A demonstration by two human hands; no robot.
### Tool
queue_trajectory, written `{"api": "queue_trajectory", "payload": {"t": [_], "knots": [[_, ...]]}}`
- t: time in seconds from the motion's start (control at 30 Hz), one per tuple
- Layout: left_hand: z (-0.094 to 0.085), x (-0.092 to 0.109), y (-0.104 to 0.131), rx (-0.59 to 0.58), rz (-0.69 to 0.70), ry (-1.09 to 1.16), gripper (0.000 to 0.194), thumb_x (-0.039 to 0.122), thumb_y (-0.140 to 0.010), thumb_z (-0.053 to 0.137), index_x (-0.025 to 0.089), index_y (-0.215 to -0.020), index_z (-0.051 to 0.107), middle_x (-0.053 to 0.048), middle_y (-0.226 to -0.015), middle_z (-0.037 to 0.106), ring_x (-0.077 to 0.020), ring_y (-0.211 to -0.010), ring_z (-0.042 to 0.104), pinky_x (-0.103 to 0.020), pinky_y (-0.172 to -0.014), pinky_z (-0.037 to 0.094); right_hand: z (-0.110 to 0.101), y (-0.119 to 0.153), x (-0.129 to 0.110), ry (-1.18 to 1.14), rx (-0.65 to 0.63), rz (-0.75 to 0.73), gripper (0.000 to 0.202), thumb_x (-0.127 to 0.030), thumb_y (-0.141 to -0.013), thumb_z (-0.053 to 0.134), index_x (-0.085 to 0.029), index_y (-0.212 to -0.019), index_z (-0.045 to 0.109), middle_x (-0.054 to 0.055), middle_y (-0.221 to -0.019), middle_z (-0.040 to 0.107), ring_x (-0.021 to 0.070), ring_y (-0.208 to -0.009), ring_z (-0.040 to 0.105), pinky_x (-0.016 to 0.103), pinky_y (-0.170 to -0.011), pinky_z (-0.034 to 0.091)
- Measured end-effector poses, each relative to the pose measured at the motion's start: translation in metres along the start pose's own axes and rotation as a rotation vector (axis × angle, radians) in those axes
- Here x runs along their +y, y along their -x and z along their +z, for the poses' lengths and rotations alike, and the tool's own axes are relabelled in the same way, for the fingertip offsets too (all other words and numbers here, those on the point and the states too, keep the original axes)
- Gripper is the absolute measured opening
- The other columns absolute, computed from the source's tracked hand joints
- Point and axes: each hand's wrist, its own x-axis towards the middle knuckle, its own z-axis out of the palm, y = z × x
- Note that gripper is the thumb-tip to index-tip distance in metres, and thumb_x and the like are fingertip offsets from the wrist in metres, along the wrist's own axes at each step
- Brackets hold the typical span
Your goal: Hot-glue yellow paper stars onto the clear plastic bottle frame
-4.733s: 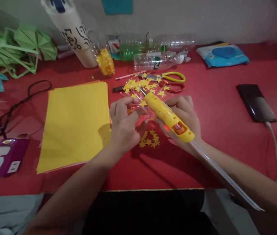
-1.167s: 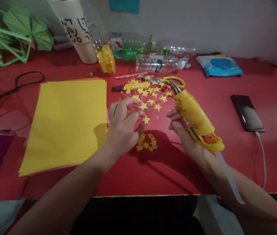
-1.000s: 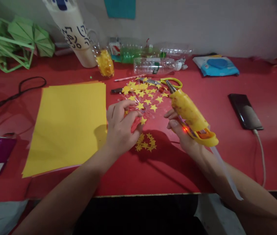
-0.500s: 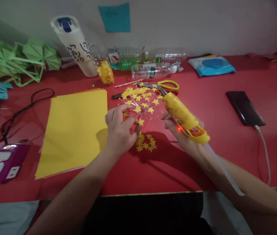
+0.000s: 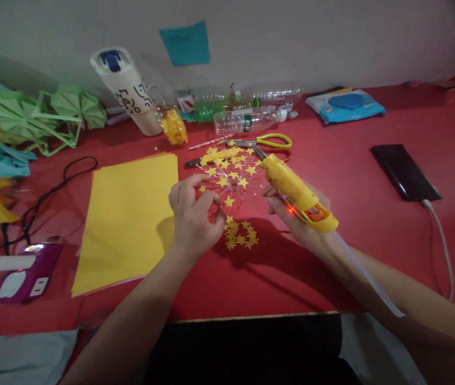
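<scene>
My left hand [image 5: 193, 216] hovers by the near edge of a clear fluted plastic piece [image 5: 233, 187] covered in small yellow paper stars. Its fingers are curled and apart, with nothing visible between them. One yellow star [image 5: 228, 201] sits just beyond the fingertips, on the plastic's near side. My right hand [image 5: 300, 219] grips a yellow hot glue gun [image 5: 292, 184], nozzle pointing up and left over the plastic's right side. A red light glows on the gun, and a long glue stick [image 5: 368, 272] trails from its back. Loose stars [image 5: 241, 240] lie in a small pile nearer me.
Yellow paper sheets [image 5: 131, 214] lie left. Behind the plastic are scissors [image 5: 273, 140], a cutter [image 5: 195, 163] and plastic bottles [image 5: 247, 122]. A tumbler [image 5: 131, 96] stands at the back. A phone [image 5: 405, 171] and wipes [image 5: 346, 106] lie right; a purple power strip [image 5: 30, 272] is left.
My left fingers have drawn slightly back from the star by the plastic's near edge. The glue gun stays in my right hand. The whole view has shifted a little.
</scene>
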Motion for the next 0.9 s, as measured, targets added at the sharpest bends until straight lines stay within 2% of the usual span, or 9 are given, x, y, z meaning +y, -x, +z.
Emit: {"api": "queue_trajectory", "payload": {"t": [0.2, 0.3, 0.37, 0.4, 0.47, 0.6, 0.63, 0.73, 0.9], "knots": [[-0.009, 0.002, -0.004, 0.071, -0.008, 0.061, 0.02, 0.011, -0.071, 0.061, 0.024, -0.084, 0.053, -0.009, -0.105, 0.057, -0.0267, -0.098, 0.054, -0.046, -0.085, 0.043, 0.001, -0.001, 0.001, 0.008, -0.021, 0.015, 0.017, -0.032, -0.082, 0.061, -0.023, -0.071, 0.051, -0.004, -0.065, 0.054, 0.0111, -0.056, 0.052, 0.026, -0.054, 0.044], [-0.015, 0.004, -0.006, 0.14, 0.021, 0.13, 0.016, 0.014, -0.075, 0.063, 0.023, -0.085, 0.055, -0.006, -0.09, 0.059, -0.0227, -0.087, 0.057, -0.041, -0.079, 0.045, 0.005, -0.001, 0.007, -0.003, 0.009, 0.002, 0.02, -0.036, -0.079, 0.063, -0.023, -0.071, 0.05, -0.005, -0.066, 0.054, 0.0108, -0.055, 0.05, 0.026, -0.052, 0.043], [-0.021, 0.01, -0.007, 0.125, 0.024, 0.228, 0.01, 0.014, -0.078, 0.061, 0.022, -0.081, 0.057, -0.003, -0.078, 0.06, -0.0182, -0.075, 0.057, -0.035, -0.07, 0.046, 0.007, -0.002, 0.01, -0.001, 0.012, 0.004, 0.02, -0.036, -0.077, 0.064, -0.023, -0.072, 0.05, -0.005, -0.066, 0.053, 0.011, -0.055, 0.049, 0.026, -0.052, 0.042], [-0.024, 0.014, -0.008, 0.081, 0.004, 0.301, 0.008, 0.014, -0.079, 0.06, 0.021, -0.077, 0.058, -0.001, -0.072, 0.06, -0.016, -0.069, 0.056, -0.033, -0.065, 0.045, 0.008, -0.003, 0.011, 0.002, 0.015, 0.003, 0.02, -0.036, -0.076, 0.064, -0.023, -0.073, 0.05, -0.005, -0.067, 0.054, 0.0115, -0.056, 0.05, 0.027, -0.053, 0.043], [-0.029, 0.026, -0.011, -0.102, -0.1, 0.481, 0.016, 0.016, -0.084, 0.056, 0.02, -0.069, 0.06, 0.001, -0.062, 0.06, -0.0126, -0.059, 0.053, -0.029, -0.059, 0.043, 0.008, -0.004, 0.012, 0.009, 0.029, -0.003, 0.019, -0.035, -0.076, 0.064, -0.023, -0.073, 0.049, -0.004, -0.069, 0.055, 0.0124, -0.059, 0.052, 0.028, -0.056, 0.044], [-0.03, 0.056, -0.018, -0.753, -0.514, 0.993, 0.025, 0.033, -0.086, 0.053, 0.019, -0.075, 0.071, 0.002, -0.054, 0.055, -0.0104, -0.05, 0.047, -0.026, -0.051, 0.038, 0.007, -0.006, 0.012, 0.022, 0.06, -0.025, 0.015, -0.026, -0.075, 0.061, -0.023, -0.073, 0.046, -0.005, -0.069, 0.053, 0.0112, -0.06, 0.051, 0.025, -0.056, 0.041], [-0.028, 0.063, -0.02, -0.862, -0.583, 1.101, 0.026, 0.036, -0.086, 0.053, 0.019, -0.081, 0.072, 0.003, -0.053, 0.053, -0.0101, -0.049, 0.046, -0.025, -0.052, 0.038, 0.007, -0.006, 0.013, 0.024, 0.063, -0.032, 0.014, -0.024, -0.074, 0.06, -0.023, -0.073, 0.046, -0.005, -0.069, 0.052, 0.0108, -0.06, 0.05, 0.024, -0.056, 0.041], [-0.018, 0.078, -0.023, -1.003, -0.706, 1.304, 0.03, 0.043, -0.084, 0.057, 0.017, -0.085, 0.074, 0.004, -0.05, 0.05, -0.0085, -0.048, 0.04, -0.025, -0.052, 0.032, 0.009, -0.006, 0.015, 0.025, 0.06, -0.034, 0.014, -0.019, -0.073, 0.057, -0.023, -0.073, 0.043, -0.006, -0.069, 0.05, 0.0097, -0.059, 0.048, 0.023, -0.055, 0.039], [-0.008, 0.091, -0.026, -0.988, -0.845, 1.497, 0.034, 0.049, -0.08, 0.066, 0.017, -0.076, 0.072, 0.006, -0.047, 0.043, -0.0057, -0.044, 0.027, -0.026, -0.049, 0.019, 0.012, -0.005, 0.015, 0.033, 0.028, -0.024, 0.015, -0.018, -0.073, 0.054, -0.023, -0.073, 0.04, -0.006, -0.068, 0.048, 0.0093, -0.057, 0.042, 0.023, -0.053, 0.037]]}}
